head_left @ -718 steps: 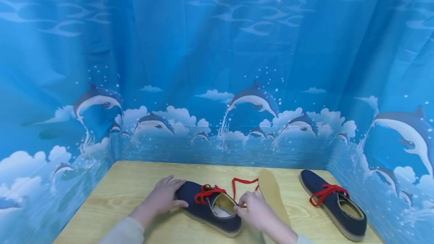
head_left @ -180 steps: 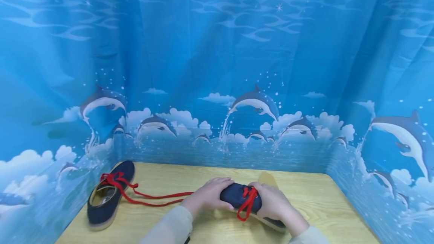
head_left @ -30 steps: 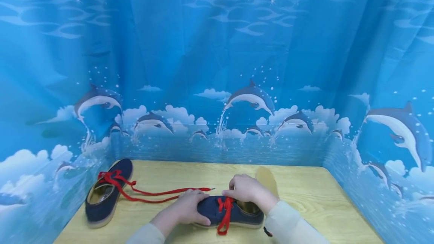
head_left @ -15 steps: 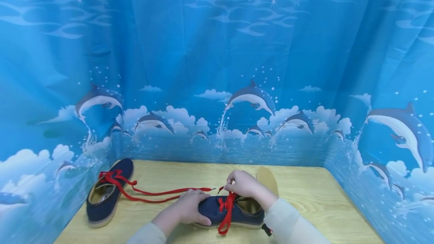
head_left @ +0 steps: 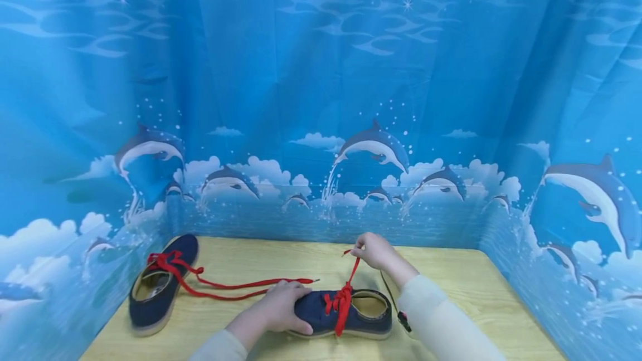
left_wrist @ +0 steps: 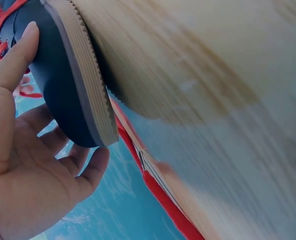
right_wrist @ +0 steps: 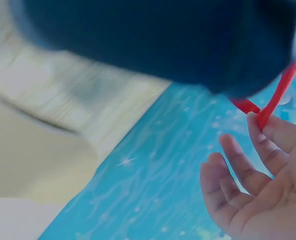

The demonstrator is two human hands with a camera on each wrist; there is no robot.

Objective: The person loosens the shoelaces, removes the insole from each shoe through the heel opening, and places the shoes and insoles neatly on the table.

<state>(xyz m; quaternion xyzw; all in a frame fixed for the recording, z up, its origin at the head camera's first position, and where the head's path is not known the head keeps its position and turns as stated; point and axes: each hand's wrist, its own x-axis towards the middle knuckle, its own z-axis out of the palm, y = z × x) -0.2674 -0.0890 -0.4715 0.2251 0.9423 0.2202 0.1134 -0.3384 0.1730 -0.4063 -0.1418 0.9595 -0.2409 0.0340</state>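
A navy shoe [head_left: 313, 312] with red laces lies on its sole near the front of the table, toe to the left. My left hand [head_left: 278, 306] grips its toe, thumb on the near side and fingers on the far side. My right hand [head_left: 375, 250] is raised behind the shoe and pinches one end of the red shoelace [head_left: 355, 271] between thumb and fingertip. That lace runs taut down to the bow on the shoe, where a red loop [head_left: 342, 319] hangs over the near side. In the right wrist view the other fingers [right_wrist: 238, 167] are loosely bent.
A second navy shoe [head_left: 155, 311] stands at the table's left edge, its long red laces [head_left: 225, 288] trailing right toward my left hand. A tan insole [right_wrist: 32, 155] lies right of the gripped shoe, partly under my right forearm. A blue dolphin-print curtain [head_left: 321, 99] surrounds the table [head_left: 476, 294].
My right hand has drawn the lace end up and back from the shoe, and the near loop has shortened. Earlier, the shoes swapped sides; the second now lies at left. My left hand stays.
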